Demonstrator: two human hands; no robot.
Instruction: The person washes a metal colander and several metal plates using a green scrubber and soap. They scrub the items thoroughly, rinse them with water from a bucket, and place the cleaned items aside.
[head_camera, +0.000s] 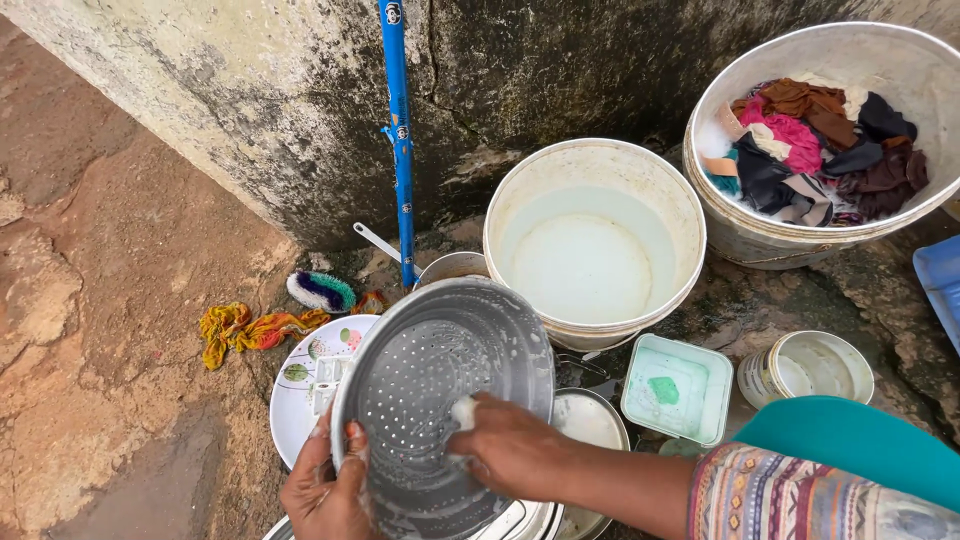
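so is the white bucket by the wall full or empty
Partly full. The white bucket stands upright with cloudy water covering its bottom, while a wide band of bare inner wall shows above the waterline.

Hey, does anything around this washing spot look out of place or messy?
A crumpled yellow-orange rag lies on the bare ground beside the floral plate, apart from the dishes. A scrub brush lies loose by the wall. Nothing looks spilled or broken.
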